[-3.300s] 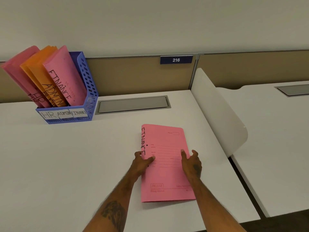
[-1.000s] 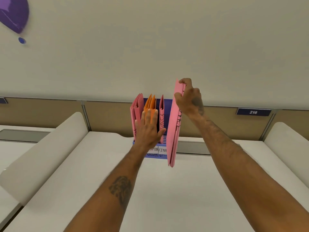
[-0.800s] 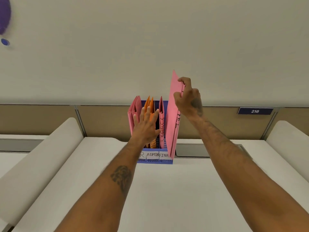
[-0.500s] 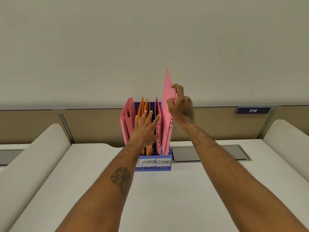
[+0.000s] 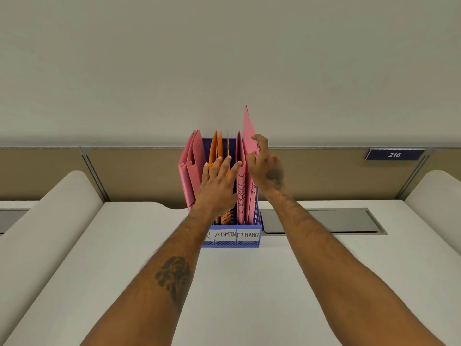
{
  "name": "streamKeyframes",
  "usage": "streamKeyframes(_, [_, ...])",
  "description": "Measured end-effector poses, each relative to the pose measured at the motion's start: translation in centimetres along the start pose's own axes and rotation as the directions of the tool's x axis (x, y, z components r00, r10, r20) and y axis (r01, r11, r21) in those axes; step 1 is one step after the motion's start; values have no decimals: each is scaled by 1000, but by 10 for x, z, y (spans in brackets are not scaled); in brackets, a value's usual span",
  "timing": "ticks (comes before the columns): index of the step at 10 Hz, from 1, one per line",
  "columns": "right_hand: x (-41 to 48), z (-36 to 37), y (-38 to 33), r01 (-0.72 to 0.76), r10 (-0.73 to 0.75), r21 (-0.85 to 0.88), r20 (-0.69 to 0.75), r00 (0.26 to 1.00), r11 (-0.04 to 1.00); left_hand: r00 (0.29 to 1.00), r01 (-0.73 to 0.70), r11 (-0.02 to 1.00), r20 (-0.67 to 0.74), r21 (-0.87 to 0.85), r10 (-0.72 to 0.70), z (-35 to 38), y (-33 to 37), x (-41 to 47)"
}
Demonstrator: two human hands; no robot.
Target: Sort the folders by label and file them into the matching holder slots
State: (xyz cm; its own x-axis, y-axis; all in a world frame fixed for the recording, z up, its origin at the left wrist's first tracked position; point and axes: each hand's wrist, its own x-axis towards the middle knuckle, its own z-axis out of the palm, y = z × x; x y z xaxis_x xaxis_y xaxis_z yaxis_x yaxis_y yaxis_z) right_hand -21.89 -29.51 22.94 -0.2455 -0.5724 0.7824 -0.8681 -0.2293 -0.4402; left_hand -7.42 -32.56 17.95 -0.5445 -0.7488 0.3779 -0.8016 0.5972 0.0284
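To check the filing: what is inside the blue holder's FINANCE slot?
A filed pink folder and a held pink folder, gripped by the right hand and standing higher. The front wall of the blue holder hides their lower ends.

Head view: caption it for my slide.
Right hand holds a pink folder in the FINANCE slot; left hand rests on the orange folders.

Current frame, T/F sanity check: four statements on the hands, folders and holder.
1. The right hand grips the tall pink paper folder at the FINANCE slot. True.
2. The orange paper folders stand in the FINANCE slot. False: they stand in the ADMIN slot.
3. The left hand presses straight, spread fingers against the filed folders. True.
4. The blue plastic holder lies tipped over on the white desk. False: it stands upright.
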Motion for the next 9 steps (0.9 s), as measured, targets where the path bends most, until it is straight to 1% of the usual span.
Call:
streamKeyframes(1, [-15, 12, 11, -33, 36, -60, 46, 998, 998, 1000, -5, 1000, -18, 20, 5, 1, -1, -2])
streamKeyframes(2, [-28, 18, 19, -98, 105, -45, 189, 976, 994, 1000, -12, 1000, -27, 23, 13, 1, -2, -2])
streamKeyframes(3, [-37, 18, 22, -148, 147, -20, 299, 943, 989, 1000, -16, 1000, -22, 19, 17, 0, -3, -1])
streamKeyframes(4, [-41, 16, 21, -160, 159, -23, 309, 938, 987, 1000, -18, 1000, -12, 16, 18, -1, -4, -1])
streamKeyframes(5, [-38, 13, 21, -150, 166, -75, 317, 934, 986, 1000, -11, 1000, 1, 9, 11, -4, -2, -3])
streamKeyframes(7, [-41, -4, 16, -190, 208, -85, 409, 888, 978, 997, 2, 999, 72, -33, 1, -20, 4, -12])
streamKeyframes(9, [-67, -28, 14, -200, 236, -128, 419, 877, 971, 999, 24, 1000, 47, -10, -24, -32, 2, -43])
